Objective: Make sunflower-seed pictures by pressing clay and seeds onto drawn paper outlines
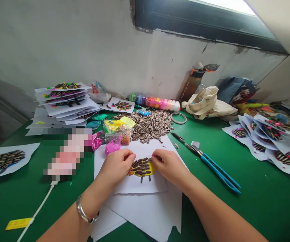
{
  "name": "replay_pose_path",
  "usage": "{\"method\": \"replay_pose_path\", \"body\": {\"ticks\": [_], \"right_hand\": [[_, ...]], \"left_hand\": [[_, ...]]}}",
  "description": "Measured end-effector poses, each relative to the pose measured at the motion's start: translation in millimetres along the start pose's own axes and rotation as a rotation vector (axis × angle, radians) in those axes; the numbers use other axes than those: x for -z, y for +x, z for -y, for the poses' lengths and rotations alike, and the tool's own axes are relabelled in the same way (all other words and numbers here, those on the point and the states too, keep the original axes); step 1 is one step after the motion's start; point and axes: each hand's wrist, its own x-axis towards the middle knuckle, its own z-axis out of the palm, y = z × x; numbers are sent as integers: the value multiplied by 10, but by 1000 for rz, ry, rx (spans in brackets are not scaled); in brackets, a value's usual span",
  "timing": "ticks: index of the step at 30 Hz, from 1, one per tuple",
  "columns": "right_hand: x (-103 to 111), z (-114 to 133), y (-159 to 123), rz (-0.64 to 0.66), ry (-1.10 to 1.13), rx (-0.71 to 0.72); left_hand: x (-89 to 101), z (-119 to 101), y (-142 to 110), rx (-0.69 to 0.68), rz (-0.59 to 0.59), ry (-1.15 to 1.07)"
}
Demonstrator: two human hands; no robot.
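A small white sheet (125,188) lies before me, bearing a hedgehog-like picture (143,169) of yellow clay with rows of sunflower seeds, an orange end and two dark seed legs. My left hand (118,164), with a silver bracelet at the wrist, is closed in a pinch at the picture's upper left. At its right edge, my right hand (168,165) is also pinched, fingertips by the yellow clay. Whatever either hand's fingers hold is hidden. Behind them spreads a heap of loose sunflower seeds (151,124).
Bags of yellow clay (116,124) and pink clay (112,144) sit behind my left hand. A blue utility knife (219,173) and tweezers (182,139) lie right. Finished seed pictures are stacked left (69,109) and right (268,134). A pixelated object (66,153) with a white cable lies left.
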Motion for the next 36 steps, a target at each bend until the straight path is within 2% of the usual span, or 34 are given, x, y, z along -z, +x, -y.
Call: {"method": "replay_pose_path", "body": {"ticks": [3,6,11,14,17,19,21,23,25,27,28,31,33,36], "right_hand": [[27,-31,3,-65,107,4],[15,7,-30,-137,207,77],[-46,206,-141,-132,308,260],[-60,295,-186,-96,314,291],[-74,313,-196,-83,288,307],[-66,275,-176,-118,227,351],[-10,178,-129,-199,143,386],[112,19,-57,-322,40,329],[276,-180,22,-476,-95,153],[429,-369,84,-529,-252,-36],[484,-443,104,-507,-313,-107],[534,-551,124,-321,-438,-225],[494,-551,123,-225,-501,-256],[422,-537,132,-160,-558,-270]], "left_hand": [[36,-50,-8,63,-23,-162],[72,-123,-40,127,-31,-354],[39,-183,-105,139,108,-587],[-2,-186,-128,89,207,-589],[-19,-194,-142,71,249,-547],[-15,-200,-148,68,248,-506],[2,-202,-152,58,194,-438],[33,-200,-154,24,73,-311],[73,-192,-154,-23,-53,-136],[110,-179,-149,-60,-125,20],[124,-171,-144,-69,-139,79],[138,-151,-129,-98,-136,193],[135,-142,-120,-118,-128,224],[130,-127,-109,-125,-119,247]]}}
